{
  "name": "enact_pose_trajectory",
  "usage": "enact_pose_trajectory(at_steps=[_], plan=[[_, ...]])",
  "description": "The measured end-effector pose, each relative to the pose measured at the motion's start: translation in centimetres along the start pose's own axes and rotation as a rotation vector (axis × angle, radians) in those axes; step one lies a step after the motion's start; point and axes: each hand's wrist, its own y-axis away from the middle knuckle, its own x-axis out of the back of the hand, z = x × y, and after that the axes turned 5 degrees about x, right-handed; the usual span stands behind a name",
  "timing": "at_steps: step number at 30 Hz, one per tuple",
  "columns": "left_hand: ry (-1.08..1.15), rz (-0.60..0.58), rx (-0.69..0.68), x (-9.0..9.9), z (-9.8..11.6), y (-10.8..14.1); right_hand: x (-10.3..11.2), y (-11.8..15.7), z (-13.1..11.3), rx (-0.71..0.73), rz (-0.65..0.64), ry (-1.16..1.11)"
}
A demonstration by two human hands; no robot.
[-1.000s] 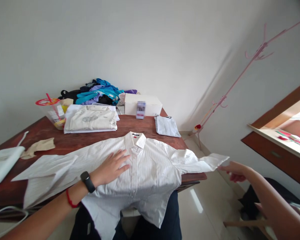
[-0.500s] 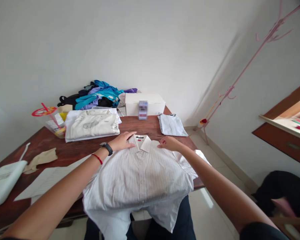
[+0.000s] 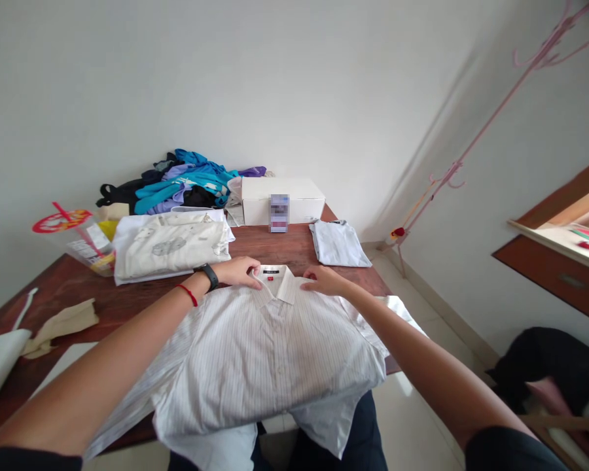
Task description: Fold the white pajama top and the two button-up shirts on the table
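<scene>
A pale striped button-up shirt [image 3: 269,347] lies front side up on the table, its collar pointing away from me and its lower edge hanging over the front edge toward my legs. My left hand [image 3: 238,271], below a black wristband and a red cord, pinches the shirt at the left side of the collar. On the other side of the collar, my right hand [image 3: 324,280] grips the shirt at the shoulder, its fingertips partly hidden. Inside the collar shows a dark label [image 3: 271,271] with a small red tag under it. The sleeves spread out beneath my forearms.
Folded clothes [image 3: 177,245] lie at the back left, beside a plastic cup [image 3: 86,242] with a red straw. Behind them is a heap of dark and blue clothes [image 3: 191,183]. A white box [image 3: 304,199] and a folded light-blue garment [image 3: 340,242] sit farther back. A pink coat rack [image 3: 495,118] leans right.
My left hand has closed from a spread position onto the collar's edge. The shirt's left sleeve now stretches over the papers. My right hand has shifted slightly toward the collar.
</scene>
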Motion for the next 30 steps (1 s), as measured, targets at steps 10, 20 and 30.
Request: enact_pose_trajectory(at_steps=[10,20,30], plan=[[0.082,0.244,0.023,2.0,-0.3,-0.3,0.9,-1.6,-1.6,0.018,0.256,0.124],[-0.208,0.548,0.064,-5.5,-1.5,-1.9,-5.4,-2.4,-4.2,0.233,0.111,0.373],[-0.374,0.363,-0.243,-4.1,-0.4,0.1,-6.4,-2.8,-4.2,0.178,-0.067,0.400]])
